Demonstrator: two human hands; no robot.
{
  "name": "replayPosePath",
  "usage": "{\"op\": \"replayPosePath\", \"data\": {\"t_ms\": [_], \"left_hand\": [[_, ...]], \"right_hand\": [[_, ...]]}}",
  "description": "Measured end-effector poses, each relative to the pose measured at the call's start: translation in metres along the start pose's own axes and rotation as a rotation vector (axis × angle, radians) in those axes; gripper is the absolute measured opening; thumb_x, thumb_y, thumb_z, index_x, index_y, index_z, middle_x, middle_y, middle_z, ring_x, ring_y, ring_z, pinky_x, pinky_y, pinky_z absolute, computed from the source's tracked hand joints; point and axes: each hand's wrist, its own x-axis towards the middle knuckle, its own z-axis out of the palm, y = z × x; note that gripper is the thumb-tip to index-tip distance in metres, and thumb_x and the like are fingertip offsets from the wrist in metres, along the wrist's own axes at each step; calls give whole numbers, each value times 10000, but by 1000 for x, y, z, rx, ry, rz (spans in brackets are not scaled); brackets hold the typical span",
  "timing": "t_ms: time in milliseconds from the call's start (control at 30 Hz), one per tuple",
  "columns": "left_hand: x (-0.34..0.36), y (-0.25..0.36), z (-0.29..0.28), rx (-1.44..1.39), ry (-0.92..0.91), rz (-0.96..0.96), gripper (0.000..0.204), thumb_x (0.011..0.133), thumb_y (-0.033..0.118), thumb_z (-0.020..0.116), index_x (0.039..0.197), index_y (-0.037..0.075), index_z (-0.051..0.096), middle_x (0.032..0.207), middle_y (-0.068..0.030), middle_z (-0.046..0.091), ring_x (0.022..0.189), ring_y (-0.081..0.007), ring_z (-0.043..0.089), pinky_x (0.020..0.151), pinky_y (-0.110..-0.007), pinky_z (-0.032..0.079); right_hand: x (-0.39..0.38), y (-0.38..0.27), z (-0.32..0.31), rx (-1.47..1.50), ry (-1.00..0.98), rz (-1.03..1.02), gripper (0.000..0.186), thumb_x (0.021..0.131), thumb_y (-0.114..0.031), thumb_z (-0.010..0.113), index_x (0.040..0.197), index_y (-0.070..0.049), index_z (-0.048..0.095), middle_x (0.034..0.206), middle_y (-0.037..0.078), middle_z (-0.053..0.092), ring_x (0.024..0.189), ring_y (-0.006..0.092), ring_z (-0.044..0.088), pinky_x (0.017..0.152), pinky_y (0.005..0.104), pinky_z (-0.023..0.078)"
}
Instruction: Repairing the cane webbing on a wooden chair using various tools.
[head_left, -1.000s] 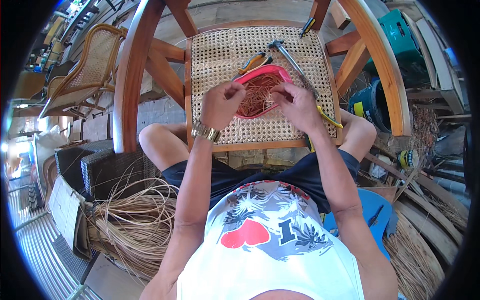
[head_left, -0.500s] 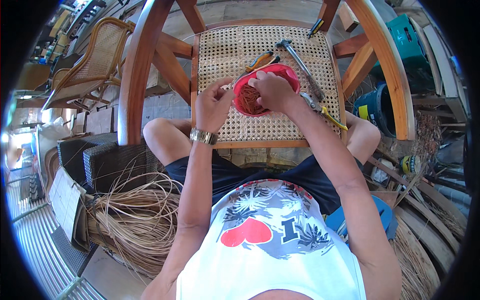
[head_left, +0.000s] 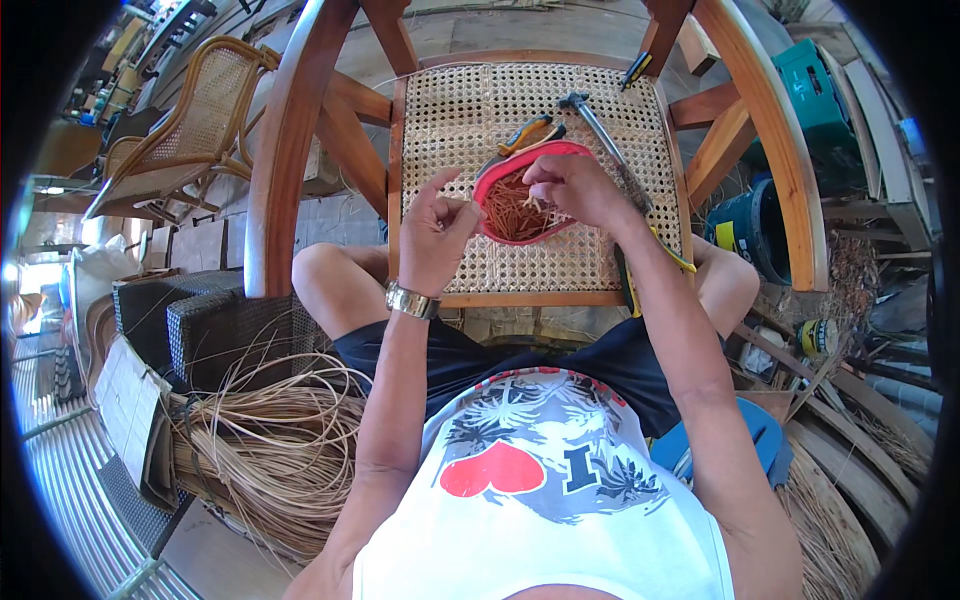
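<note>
"Which way from the right hand point(head_left: 582, 188) to the red bowl point(head_left: 562, 148)?"

"Down and leftward, on the cane seat point(head_left: 440, 110), with fingers over the right part of the opening."

"Long axis?"

"Slanting, it seems, from near left to far right. Inside, thin reddish sticks point(head_left: 510, 214) at all angles."

"Nearer hand?"

"The right, directly above; the left hand point(head_left: 435, 228) just beside the left rim, contact unclear."

"How far open?"

"On the right, fingers bent, thumb drawn toward the index; impossible to tell whether gripping a stick. On the left, fingers partly curled, thumb near a fingertip; too small to tell whether pinching anything."
</note>
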Motion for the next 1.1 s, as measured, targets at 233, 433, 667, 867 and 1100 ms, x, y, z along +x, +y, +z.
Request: {"op": "replayPosePath", "data": {"t_ms": [233, 433, 667, 867, 1100], "left_hand": [[10, -1, 10, -69, -43, -59, 232, 1025, 144, 652, 1239, 57, 646, 935, -119, 764, 784, -132, 729, 702, -266, 595], [9, 3, 19, -239, -85, -193, 197, 1054, 221, 625, 1196, 85, 627, 1024, -139, 764, 822, -165, 750, 722, -273, 604], [10, 2, 27, -109, -120, -127, 198, 1053, 228, 631, 1162, 69, 675, 1042, -26, 732, 823, -100, 706, 717, -233, 568], [9, 3, 30, -184, -216, -139, 217, 1037, 218, 657, 1167, 48, 696, 1027, -3, 709, 863, -66, 656, 771, -239, 555], [-4, 10, 40, -284, -278, 47, 440, 971, 68, 719, 1389, 8, 595, 1215, -98, 704, 1096, -163, 674, 954, -317, 564]], "right_hand": [[-4, 15, 1, 804, -67, 40, 219, 953, 27, 655, 1164, 1, 710, 1004, 51, 735, 917, 143, 704, 819, 290, 574], [-14, 7, 1, 643, 67, 27, 212, 939, -50, 702, 1146, -10, 729, 976, 82, 747, 915, 160, 725, 811, 316, 584], [-23, -14, -1, 412, 37, -4, 214, 961, -177, 716, 1088, -6, 738, 940, 81, 748, 885, 149, 720, 818, 308, 575], [-41, -28, 1, 1076, -250, 124, 175, 976, -190, 724, 1038, -27, 723, 955, 40, 742, 886, 90, 700, 805, 248, 567], [-51, -30, 9, 1129, -141, 148, 142, 927, -164, 749, 1016, -55, 725, 958, 30, 739, 849, 95, 693, 805, 246, 566]]}}
